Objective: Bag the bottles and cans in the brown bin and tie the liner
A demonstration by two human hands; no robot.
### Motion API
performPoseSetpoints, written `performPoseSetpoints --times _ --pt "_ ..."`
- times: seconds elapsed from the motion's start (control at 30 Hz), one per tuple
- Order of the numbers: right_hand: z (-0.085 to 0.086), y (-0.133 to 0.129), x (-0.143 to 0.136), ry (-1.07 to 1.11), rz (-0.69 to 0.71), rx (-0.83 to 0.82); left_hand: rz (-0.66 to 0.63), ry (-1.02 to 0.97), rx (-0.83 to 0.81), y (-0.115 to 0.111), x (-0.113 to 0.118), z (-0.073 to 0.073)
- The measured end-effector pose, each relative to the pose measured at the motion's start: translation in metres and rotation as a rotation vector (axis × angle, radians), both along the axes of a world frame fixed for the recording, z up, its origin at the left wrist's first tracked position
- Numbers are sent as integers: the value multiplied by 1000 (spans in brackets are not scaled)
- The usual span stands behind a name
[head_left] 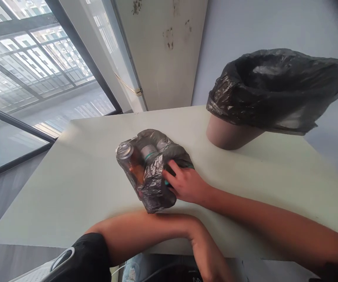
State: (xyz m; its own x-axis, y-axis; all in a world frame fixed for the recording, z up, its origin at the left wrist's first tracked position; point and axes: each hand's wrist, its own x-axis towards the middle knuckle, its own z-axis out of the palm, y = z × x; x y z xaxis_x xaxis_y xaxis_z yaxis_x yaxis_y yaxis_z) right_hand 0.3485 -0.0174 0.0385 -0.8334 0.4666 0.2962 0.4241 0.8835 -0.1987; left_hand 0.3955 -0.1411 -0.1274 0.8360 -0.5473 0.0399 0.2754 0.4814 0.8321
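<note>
A grey see-through plastic bag (154, 172) lies on the white table (77, 188), packed with drink cans; one silver can top (124, 150) shows at its left end. My right hand (185, 183) reaches in from the right and grips the bag's right side, fingers curled into the plastic. My left forearm lies along the table's front edge just below the bag. My left hand (211, 256) bends down past that edge, and its fingers run out of the picture.
A brown waste bin (229, 136) lined with a loose black bag (277, 86) stands at the table's back right. A large window fills the left side, with a stained wall panel behind the table. Something pale lies on the floor below the front edge.
</note>
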Motion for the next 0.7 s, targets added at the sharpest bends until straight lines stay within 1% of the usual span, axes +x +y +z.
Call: performPoseSetpoints --times 0.07,0.17,0.27,0.37,0.4,0.47,0.5,0.57,0.67,0.7 --pt "9 0 -1 -4 -73 -111 -32 3 14 0 0 -1" --pt "20 1 -2 -6 -103 -251 -69 38 61 0 2 -1" --pt "22 -1 -3 -101 -136 -272 -101 24 81 0 5 0" --pt "18 -2 -4 -178 -137 -259 -209 19 97 1 5 1" --pt "17 -1 -4 -177 -138 -264 -231 22 102 1 4 2" --pt "23 2 -4 -112 -158 -282 -217 30 117 1 2 4" --pt "29 5 -2 -47 -173 -288 -204 35 129 2 1 7" --pt "50 12 3 128 -189 -269 -198 38 143 3 0 13" --pt "92 17 20 426 -219 -190 -230 13 92 13 3 31" --pt "105 18 30 528 -256 -161 -234 -5 59 19 3 38"
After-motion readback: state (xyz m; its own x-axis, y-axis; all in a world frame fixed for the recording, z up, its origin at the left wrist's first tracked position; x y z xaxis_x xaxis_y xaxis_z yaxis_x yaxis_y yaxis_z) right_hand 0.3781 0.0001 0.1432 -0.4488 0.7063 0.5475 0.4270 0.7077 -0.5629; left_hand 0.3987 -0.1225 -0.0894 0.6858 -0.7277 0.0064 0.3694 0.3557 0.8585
